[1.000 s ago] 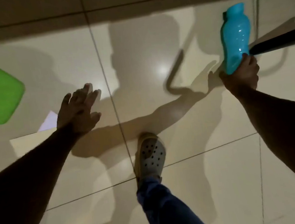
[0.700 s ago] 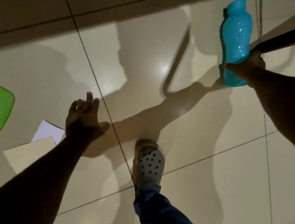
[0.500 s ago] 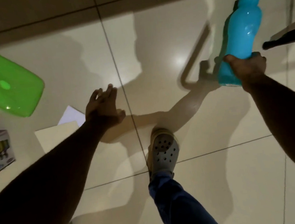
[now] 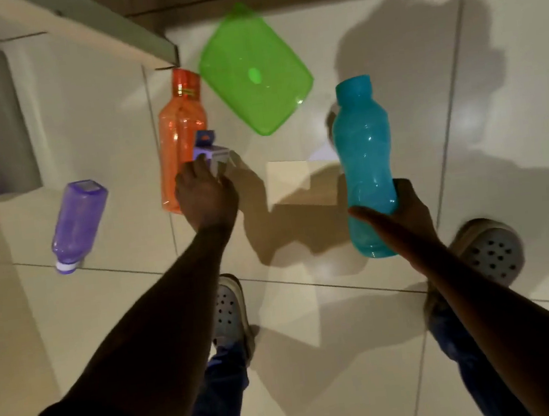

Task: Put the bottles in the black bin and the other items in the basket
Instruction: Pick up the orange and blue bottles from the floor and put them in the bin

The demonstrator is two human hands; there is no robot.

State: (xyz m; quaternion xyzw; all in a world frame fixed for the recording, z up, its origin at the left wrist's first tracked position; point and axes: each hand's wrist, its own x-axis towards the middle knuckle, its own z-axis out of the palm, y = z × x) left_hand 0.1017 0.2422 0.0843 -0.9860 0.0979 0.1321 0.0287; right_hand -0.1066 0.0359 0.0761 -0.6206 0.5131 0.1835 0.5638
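Right hand [image 4: 406, 206]: grip closed around upright turquoise plastic bottle [image 4: 364, 166]. Left hand [image 4: 205, 198]: fingers reaching small purple-white cardboard box [image 4: 214, 153] at 11 o'clock; grip closure indeterminate.

The right hand [image 4: 406, 206] holds a blue bottle [image 4: 364, 163] up, while the left hand [image 4: 205, 195] reaches onto a small purple box [image 4: 211, 153] beside the orange bottle [image 4: 180, 133] on the floor [image 4: 351, 353].

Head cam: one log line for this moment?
right hand: holds blue bottle | left hand: reaching small purple box | orange bottle, purple bottle: on floor
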